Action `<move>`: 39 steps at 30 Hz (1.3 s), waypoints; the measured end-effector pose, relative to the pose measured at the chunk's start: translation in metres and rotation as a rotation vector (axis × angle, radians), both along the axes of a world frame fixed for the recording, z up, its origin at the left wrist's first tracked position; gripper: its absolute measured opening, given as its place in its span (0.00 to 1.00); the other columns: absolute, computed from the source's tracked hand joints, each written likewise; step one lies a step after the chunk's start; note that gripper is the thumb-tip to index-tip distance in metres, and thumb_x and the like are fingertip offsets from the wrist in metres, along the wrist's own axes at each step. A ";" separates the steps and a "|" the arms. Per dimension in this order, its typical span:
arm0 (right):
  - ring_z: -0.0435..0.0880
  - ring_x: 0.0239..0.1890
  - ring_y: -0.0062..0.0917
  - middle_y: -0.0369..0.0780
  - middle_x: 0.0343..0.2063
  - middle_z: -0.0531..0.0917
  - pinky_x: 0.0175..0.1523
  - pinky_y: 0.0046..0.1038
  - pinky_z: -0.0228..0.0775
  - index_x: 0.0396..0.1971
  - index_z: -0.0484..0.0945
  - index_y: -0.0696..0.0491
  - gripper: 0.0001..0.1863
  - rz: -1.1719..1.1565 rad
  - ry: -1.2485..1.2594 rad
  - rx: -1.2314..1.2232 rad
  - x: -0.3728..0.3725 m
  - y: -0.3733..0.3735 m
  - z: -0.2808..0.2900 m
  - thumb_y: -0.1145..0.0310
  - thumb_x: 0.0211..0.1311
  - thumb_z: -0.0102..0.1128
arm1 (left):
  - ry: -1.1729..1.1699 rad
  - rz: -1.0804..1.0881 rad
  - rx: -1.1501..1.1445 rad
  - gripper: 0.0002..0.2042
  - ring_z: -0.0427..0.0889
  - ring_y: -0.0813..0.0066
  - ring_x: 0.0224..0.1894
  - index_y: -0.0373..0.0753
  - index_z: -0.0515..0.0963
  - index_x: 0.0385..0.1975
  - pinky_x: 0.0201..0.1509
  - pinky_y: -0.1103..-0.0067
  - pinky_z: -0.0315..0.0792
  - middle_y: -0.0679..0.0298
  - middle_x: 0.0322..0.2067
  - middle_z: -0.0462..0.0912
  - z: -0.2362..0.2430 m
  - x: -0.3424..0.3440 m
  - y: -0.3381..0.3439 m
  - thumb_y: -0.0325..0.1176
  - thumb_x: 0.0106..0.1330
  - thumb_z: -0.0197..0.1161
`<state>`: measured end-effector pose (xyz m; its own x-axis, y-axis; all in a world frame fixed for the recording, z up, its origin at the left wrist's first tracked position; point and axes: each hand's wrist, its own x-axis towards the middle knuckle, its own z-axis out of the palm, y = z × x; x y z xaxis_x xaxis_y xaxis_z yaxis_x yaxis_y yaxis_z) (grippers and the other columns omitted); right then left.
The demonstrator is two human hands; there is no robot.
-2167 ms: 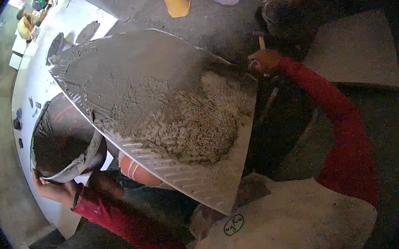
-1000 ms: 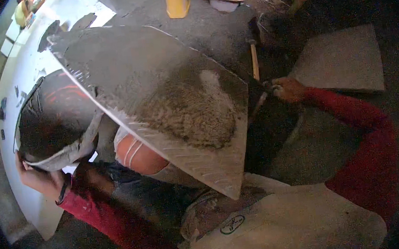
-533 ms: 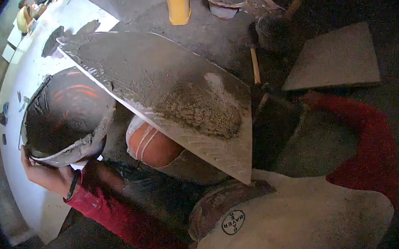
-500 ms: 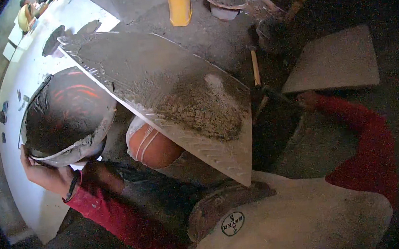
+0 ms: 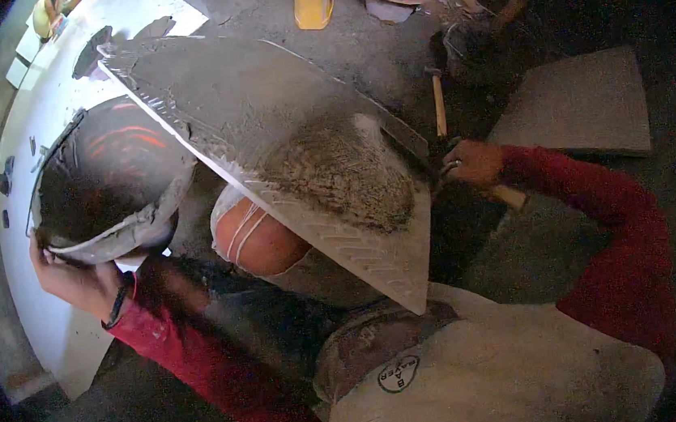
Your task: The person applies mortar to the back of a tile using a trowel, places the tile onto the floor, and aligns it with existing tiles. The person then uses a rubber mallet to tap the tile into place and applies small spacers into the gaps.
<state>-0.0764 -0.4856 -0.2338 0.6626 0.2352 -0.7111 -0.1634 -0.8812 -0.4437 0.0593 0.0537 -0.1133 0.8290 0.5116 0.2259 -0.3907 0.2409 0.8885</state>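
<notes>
While the left hand [image 5: 76,278] gripped its near-left rim, the bowl [image 5: 125,150] was left of the board [image 5: 376,264] | likely stiff, mud-slick, best held under the rim | right hand [image 5: 472,163] curled, hold unclear to me

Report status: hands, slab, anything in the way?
Left hand gripping bucket rim. Right hand closed on trowel, at right edge of slab. Grey mortar over slab, near corner barer. Wooden-handled tool beyond right hand.

Dark round crusted basin [image 5: 125,243]: tilted, left of pale ribbed slab [image 5: 388,265]. Grey mortar [image 5: 326,167] covers most of slab; near corner bare. Dark flat-bladed trowel [image 5: 406,140]: at slab's right edge.
</notes>
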 end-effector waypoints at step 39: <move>0.82 0.21 0.33 0.42 0.22 0.79 0.25 0.34 0.75 0.33 0.75 0.54 0.09 0.969 -1.841 -0.334 0.126 0.222 0.205 0.63 0.58 0.53 | -0.259 -0.092 0.121 0.16 0.55 0.91 0.25 0.45 0.60 0.19 0.28 0.87 0.50 0.79 0.21 0.59 0.057 -0.106 -0.119 0.31 0.70 0.56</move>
